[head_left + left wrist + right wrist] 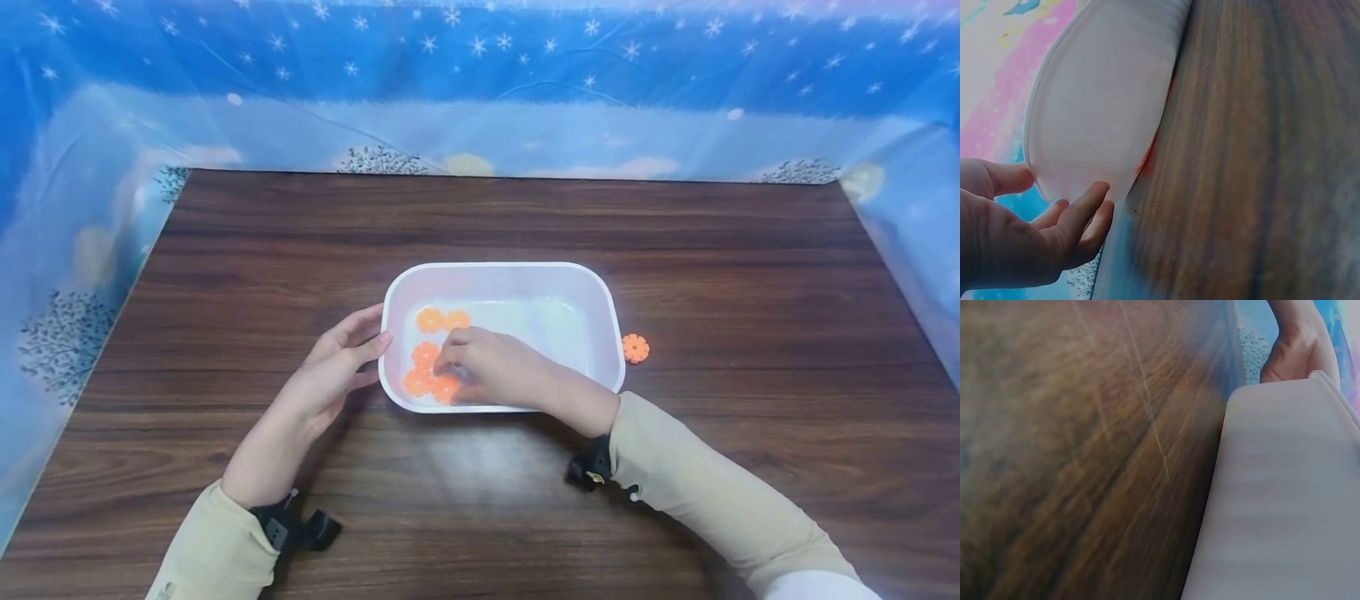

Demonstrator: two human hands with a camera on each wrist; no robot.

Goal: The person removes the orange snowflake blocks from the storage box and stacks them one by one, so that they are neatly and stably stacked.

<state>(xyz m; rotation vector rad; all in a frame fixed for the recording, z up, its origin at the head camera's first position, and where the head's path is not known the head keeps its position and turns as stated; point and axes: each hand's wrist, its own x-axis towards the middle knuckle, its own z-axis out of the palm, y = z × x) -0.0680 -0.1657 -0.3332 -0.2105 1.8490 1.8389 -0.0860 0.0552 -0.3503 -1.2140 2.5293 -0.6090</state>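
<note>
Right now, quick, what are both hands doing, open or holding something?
Left hand: open, touching the white tub.
Right hand: curled at an orange piece; can't tell if it's holding it.

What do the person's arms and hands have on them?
The left hand and right hand wear no gloves. Both arms have long beige sleeves, with white cloth at the right arm's lower end. Each wrist wears a black gadget; the right one shows a small yellow bit.
</note>
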